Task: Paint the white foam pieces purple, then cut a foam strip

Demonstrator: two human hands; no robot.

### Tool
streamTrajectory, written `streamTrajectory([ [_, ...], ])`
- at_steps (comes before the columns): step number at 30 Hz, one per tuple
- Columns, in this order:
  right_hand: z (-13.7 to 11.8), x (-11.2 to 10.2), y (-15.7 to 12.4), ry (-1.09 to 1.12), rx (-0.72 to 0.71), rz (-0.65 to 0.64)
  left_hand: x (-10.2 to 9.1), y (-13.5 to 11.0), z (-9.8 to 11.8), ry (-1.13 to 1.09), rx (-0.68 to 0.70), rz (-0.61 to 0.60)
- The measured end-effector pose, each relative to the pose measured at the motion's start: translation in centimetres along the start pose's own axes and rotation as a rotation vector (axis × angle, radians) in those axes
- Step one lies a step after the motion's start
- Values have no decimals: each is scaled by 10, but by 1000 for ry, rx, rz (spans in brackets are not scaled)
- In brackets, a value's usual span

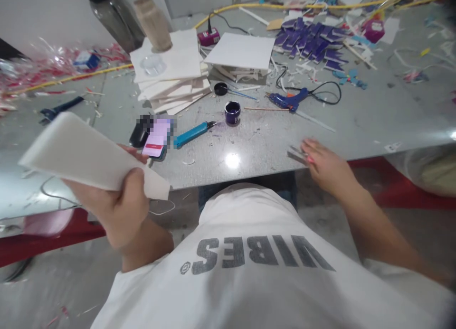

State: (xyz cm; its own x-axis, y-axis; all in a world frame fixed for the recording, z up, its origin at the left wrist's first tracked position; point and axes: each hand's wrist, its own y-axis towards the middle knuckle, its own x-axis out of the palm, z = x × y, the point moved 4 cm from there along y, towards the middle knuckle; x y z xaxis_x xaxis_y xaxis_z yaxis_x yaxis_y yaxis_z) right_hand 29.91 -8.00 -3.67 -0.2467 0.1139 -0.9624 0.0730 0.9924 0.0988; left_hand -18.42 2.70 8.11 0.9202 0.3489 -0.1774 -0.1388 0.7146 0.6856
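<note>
My left hand [124,205] is wrapped round a long white foam piece [81,151], thumb on its near side, and holds it tilted above the table's left front edge. My right hand [329,170] is at the front edge on the right. Its fingers are closed on what look like scissors [297,154], with grey blades pointing left and a bit of red at the grip; motion blurs them. Between the hands lie a blue utility knife [192,134] and a small open jar of dark purple paint [232,113]. A phone [158,136] lies just beyond my left hand.
Stacked white boards [171,89] carry a brown cup-like object [153,23]. A blue glue gun [290,100] with a looping cord lies right of the jar. Purple pieces [309,39] and scraps cover the back. A yellow cable [256,6] runs along the rear.
</note>
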Motion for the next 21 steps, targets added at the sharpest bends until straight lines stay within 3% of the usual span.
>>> streamTrajectory([
  [2,18,-13,-40,-71,198,32,9,4,8,-108,-16,-15],
  [4,37,-24,-81,-176,514,48,20,8,10,-179,-88,-45],
  [6,54,-27,-116,-231,801,-38,30,11,5,-237,-169,-48],
  [10,77,-27,-140,-234,947,75,58,8,-18,-376,-433,-83],
  [13,81,-27,-114,-161,836,242,85,-2,-35,-486,-647,-165],
  [16,64,-30,-58,-17,517,394,111,-7,-42,-535,-740,-326],
  [18,45,-31,-16,43,332,402,122,-7,-43,-577,-780,-392],
  [21,17,-30,42,210,204,404,136,-5,-40,-687,-866,-470],
])
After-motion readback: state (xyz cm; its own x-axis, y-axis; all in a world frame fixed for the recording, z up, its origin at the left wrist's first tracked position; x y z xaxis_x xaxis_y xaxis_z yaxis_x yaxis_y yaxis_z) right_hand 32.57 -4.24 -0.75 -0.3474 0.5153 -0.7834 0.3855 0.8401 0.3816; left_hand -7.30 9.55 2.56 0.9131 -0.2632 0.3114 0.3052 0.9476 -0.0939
